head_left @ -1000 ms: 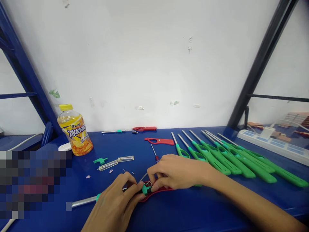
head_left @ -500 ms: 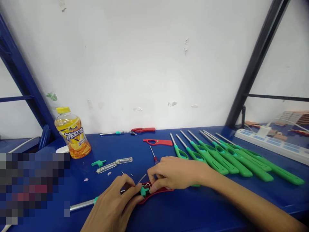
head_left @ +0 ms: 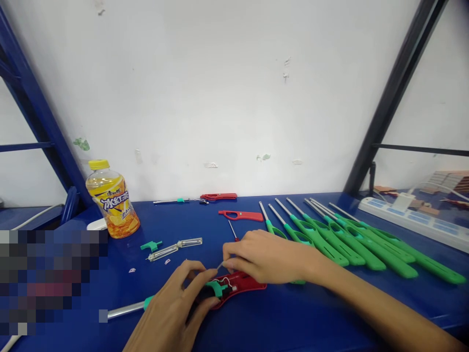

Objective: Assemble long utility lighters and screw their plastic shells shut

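My left hand (head_left: 178, 303) is wrapped round an opened red gas lighter (head_left: 244, 288), its metal barrel (head_left: 126, 309) pointing left on the table. Inside the red shell sit a green trigger (head_left: 220, 289), a white wire (head_left: 229, 282) and dark parts. My right hand (head_left: 252, 256) hovers over the shell, thumb and forefinger pinching the end of a thin clear tube (head_left: 220, 266). The tube's other end runs behind my left fingers. Just behind my right hand lies a screwdriver (head_left: 232, 230), its handle mostly hidden.
Several green lighters (head_left: 330, 239) lie at right. A red shell half (head_left: 242, 215) and another opened lighter (head_left: 220, 196) are farther back. Clear fuel tanks (head_left: 176, 248), a loose green trigger (head_left: 151, 245) and a drink bottle (head_left: 113, 200) are left. A power strip (head_left: 414, 215) stands far right.
My right hand has lifted from the trigger and wire area to the thin tube and now pinches its end. The left hand keeps its hold on the lighter.
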Available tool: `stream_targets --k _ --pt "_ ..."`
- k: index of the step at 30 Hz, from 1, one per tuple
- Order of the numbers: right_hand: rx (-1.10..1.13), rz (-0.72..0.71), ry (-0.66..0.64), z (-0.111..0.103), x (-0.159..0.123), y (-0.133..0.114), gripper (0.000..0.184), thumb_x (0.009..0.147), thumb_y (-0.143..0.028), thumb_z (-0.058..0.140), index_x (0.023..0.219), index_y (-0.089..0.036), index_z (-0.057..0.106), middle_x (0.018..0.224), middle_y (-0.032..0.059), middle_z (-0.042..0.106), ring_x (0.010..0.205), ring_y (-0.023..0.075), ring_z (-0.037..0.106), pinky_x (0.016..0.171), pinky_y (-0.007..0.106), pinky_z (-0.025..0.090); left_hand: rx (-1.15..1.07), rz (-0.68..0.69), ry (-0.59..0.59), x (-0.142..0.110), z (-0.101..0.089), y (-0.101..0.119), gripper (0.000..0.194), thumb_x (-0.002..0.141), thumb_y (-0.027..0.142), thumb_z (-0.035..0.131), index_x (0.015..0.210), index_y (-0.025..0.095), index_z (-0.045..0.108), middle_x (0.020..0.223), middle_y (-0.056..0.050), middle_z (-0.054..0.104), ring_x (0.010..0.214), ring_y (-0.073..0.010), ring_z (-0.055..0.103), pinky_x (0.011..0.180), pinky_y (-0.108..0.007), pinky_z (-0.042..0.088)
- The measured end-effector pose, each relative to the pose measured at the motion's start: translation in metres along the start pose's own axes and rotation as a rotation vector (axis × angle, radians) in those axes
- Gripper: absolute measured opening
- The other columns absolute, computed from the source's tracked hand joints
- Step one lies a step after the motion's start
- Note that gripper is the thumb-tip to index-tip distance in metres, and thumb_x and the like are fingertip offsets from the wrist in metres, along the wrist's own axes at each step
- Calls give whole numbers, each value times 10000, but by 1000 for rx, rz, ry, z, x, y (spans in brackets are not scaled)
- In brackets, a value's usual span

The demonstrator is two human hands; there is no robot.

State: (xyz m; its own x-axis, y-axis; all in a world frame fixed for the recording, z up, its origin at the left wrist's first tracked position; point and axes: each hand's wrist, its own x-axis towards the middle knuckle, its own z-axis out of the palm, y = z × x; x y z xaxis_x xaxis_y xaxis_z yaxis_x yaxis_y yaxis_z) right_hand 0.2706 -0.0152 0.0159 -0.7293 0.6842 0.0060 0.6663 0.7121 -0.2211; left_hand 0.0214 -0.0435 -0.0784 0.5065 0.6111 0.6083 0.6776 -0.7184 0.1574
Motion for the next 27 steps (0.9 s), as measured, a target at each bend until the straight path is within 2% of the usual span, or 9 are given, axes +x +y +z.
stream_targets --k 2,4,11,14,16,19,22,27 --pt "-1 26 44 1 0 -1 233 1079 -417 481 1130 -255 641 712 -10 631 675 202 570 612 291 294 31 12 64 1 0 2 317 1099 483 440 1293 315 627 1109 -25 731 916 -181 789 755 -246 653" --pt "-11 25 52 2 1 0 272 1058 -449 526 1231 -259 615 715 -6 648 712 226 610 639 295 321 39 17 84 1 -1 3 332 1099 496 433 1295 309 625 1062 -18 747 894 -180 788 750 -245 654" --pt "-38 -15 41 7 3 0 304 1082 -469 480 1253 -257 615 731 -4 694 730 240 670 658 313 360 -23 -4 3 0 0 -1 273 1072 428 531 1296 323 647 1074 -7 742 926 -184 769 797 -256 650" --pt "-37 0 75 8 3 0 363 1086 -498 472 1324 -247 579 826 19 742 777 250 694 680 326 399 -24 -9 3 0 0 -2 260 1063 410 556 1280 320 667 1072 -5 744 925 -186 768 796 -255 650" --pt "-25 -12 105 9 3 0 357 1088 -468 488 1352 -241 566 985 48 774 860 254 710 718 336 428 -26 -11 -13 -1 0 -3 252 1049 387 588 1278 322 670 1083 -3 740 934 -185 765 809 -254 648" --pt "2 -62 125 9 4 1 269 1085 -405 524 1273 -247 634 1148 51 762 990 243 708 784 333 455 -43 -14 -31 -2 0 -3 246 1041 368 600 1273 320 666 1088 -2 734 933 -184 762 812 -254 646" --pt "19 -101 100 9 6 2 184 1076 -308 549 1144 -243 707 1092 30 755 986 208 701 804 306 465 -49 -21 -55 -2 -1 -3 243 1031 353 614 1267 327 670 1085 -3 729 927 -192 758 812 -273 648" --pt "79 -160 107 7 6 0 178 1048 -214 583 1039 -214 761 1066 14 751 977 162 695 840 265 476 -56 -36 -95 -1 -3 -1 244 1034 320 609 1269 343 673 1102 -7 719 937 -195 749 839 -294 642"
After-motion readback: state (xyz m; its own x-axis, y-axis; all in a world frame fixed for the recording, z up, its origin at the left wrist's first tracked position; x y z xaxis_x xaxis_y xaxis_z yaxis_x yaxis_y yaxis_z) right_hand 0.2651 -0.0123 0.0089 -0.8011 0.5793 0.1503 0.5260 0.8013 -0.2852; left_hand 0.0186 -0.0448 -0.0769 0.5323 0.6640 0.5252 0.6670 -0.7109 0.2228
